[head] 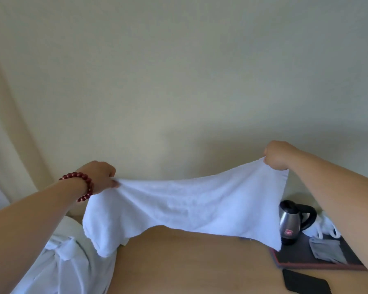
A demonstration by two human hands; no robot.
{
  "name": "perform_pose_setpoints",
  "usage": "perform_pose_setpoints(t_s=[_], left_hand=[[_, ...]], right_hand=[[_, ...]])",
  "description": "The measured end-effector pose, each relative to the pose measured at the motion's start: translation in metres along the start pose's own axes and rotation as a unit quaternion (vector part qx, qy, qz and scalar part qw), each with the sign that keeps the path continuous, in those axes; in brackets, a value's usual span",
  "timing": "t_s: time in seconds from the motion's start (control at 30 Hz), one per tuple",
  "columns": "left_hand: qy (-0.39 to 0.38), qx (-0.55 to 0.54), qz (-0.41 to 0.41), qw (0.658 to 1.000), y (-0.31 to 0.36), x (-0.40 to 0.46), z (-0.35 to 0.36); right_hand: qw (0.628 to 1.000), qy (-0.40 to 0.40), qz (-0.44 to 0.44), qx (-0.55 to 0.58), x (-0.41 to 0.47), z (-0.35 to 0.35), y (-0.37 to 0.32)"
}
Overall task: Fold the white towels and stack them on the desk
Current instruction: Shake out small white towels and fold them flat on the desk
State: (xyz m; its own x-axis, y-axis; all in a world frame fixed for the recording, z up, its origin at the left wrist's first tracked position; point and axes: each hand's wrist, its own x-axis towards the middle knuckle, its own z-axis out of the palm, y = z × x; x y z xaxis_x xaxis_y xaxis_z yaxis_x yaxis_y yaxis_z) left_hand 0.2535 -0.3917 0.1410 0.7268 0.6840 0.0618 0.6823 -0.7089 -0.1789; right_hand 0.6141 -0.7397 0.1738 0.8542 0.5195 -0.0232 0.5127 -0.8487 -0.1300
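A: Which step is this?

B: Opening out, I'd judge. The left hand at nine o'clock and the right hand at two o'clock each pinch a top corner of one white towel, which hangs stretched above the desk.

A: And next?

B: Probably bringing the corners together evenly, clear of the kettle at four o'clock. More white cloth waits at seven o'clock.
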Motion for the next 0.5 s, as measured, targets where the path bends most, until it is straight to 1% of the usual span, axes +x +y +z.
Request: perform_pose_setpoints(t_s=[0.03,0.1,0.13,0.17,0.23,0.33,0.4,0.43,0.5], left_hand=[[-0.003,0.003,-0.005,1.0,0.008,0.001,-0.005],[-0.002,0.004,-0.011,1.0,0.023,0.006,-0.013],[0.004,0.001,-0.015,1.0,0.031,0.009,-0.018],[0.012,-0.003,-0.023,1.0,0.037,0.015,-0.023],[0.02,-0.016,-0.033,0.999,0.049,0.027,-0.027],[-0.027,-0.054,-0.048,0.997,0.06,0.048,-0.027],[-0.057,-0.073,-0.058,0.994,0.065,0.058,-0.022],[-0.061,-0.095,-0.061,0.992,0.068,0.061,-0.021],[-0.065,-0.158,-0.073,0.983,0.073,0.068,-0.02]], right_hand=[[1.0,-0.013,-0.009,-0.017,0.006,0.004,-0.001],[0.991,-0.041,-0.052,-0.119,0.011,0.014,-0.006],[0.989,-0.046,-0.064,-0.128,0.015,0.02,-0.01],[0.992,-0.046,-0.055,-0.108,0.019,0.024,-0.015],[0.998,-0.054,0.0,-0.021,0.018,0.025,-0.03],[0.994,-0.06,0.018,0.088,0.009,0.025,-0.047],[0.986,-0.033,0.037,0.157,-0.005,0.019,-0.057],[0.984,-0.01,0.042,0.175,-0.005,0.018,-0.058],[0.987,0.0,0.042,0.156,-0.004,0.014,-0.06]])
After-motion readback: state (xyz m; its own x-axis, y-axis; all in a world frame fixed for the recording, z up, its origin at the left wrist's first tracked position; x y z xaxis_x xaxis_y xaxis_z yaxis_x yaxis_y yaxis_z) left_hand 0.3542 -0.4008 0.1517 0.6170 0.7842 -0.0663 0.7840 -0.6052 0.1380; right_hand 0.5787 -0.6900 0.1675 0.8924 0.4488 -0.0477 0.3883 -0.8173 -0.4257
